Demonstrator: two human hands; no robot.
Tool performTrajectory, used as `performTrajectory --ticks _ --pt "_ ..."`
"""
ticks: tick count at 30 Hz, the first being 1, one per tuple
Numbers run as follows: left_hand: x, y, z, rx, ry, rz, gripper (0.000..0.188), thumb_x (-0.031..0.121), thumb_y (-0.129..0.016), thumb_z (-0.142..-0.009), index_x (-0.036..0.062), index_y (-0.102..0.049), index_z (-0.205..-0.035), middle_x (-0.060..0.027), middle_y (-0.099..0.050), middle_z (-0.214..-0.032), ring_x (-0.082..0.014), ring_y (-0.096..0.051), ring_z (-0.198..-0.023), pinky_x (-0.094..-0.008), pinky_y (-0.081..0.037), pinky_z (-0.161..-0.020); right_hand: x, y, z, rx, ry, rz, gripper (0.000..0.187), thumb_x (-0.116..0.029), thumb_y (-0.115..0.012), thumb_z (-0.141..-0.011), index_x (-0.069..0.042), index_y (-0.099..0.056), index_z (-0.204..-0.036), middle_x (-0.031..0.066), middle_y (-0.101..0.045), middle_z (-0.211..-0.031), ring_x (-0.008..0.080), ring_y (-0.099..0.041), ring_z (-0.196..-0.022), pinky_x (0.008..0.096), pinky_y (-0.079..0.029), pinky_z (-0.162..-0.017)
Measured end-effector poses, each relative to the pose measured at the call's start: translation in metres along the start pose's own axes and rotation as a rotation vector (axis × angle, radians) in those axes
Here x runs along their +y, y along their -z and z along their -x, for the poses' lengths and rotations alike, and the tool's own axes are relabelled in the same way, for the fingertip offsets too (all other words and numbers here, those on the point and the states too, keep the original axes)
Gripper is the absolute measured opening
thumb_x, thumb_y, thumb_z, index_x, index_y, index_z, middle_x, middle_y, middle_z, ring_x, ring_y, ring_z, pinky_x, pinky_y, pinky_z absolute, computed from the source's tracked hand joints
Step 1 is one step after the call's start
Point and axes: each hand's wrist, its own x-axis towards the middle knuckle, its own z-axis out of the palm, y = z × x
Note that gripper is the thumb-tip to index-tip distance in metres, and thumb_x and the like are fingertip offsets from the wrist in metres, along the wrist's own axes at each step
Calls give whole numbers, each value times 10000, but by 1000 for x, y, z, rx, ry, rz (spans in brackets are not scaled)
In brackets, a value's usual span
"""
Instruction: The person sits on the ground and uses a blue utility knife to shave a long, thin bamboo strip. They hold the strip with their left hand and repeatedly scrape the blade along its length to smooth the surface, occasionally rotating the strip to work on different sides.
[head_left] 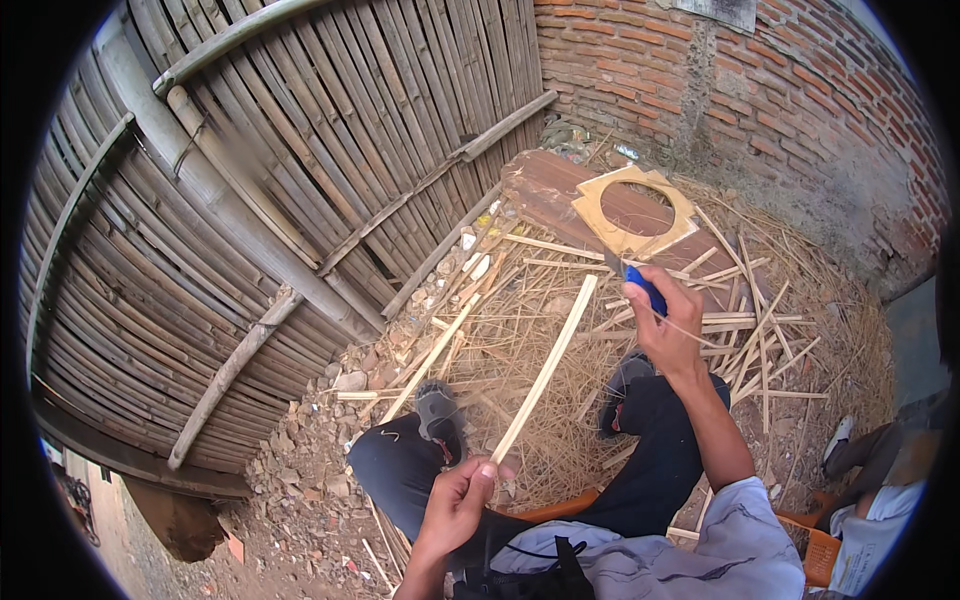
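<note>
My left hand [455,505] pinches the lower end of a pale split bamboo strip [548,365] between thumb and fingers. The strip slants up and away to the right, over the shaving-covered ground. My right hand [668,322] is closed round the blue handle of a knife [648,290], its grey blade pointing up and left. That blade is apart from the strip, beyond its upper right end. A thin curl of bamboo shaving [690,336] shows by my right hand.
Several cut bamboo strips [765,330] lie piled on the right. A brown board [545,185] carries a yellowish panel [598,212] with a round hole. A bamboo wall [300,150] stands left, a brick wall [780,110] behind. Another person's leg [862,455] is at lower right.
</note>
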Motion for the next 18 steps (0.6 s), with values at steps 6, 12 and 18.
performTrajectory --ticks 6,12,18 --pt "-5 9 -15 -18 -79 27 417 329 -442 -1203 -1 -666 -1082 90 -356 -648 -19 -279 -545 -242 -234 -504 -22 4 4 -90 4 -121 301 -280 -775 -1019 16 -728 -1047 141 -717 -795 244 -694 -623 356 -517 -564" --pt "8 -7 -35 -124 -19 172 444 412 -393 -1208 54 -573 -1015 90 -331 -692 -32 -262 -566 -239 -235 -517 -58 -23 53 -285 166 -228 254 -261 -830 -952 -32 -736 -1011 113 -759 -860 266 -735 -657 365 -545 -556" --pt "16 -17 -40 -26 -126 -91 452 353 -364 -1217 31 -604 -1011 15 -450 -704 -93 -412 -625 -298 -360 -584 -70 -29 61 -287 223 -256 263 -285 -831 -941 -56 -749 -1040 79 -762 -856 245 -740 -642 350 -554 -541"
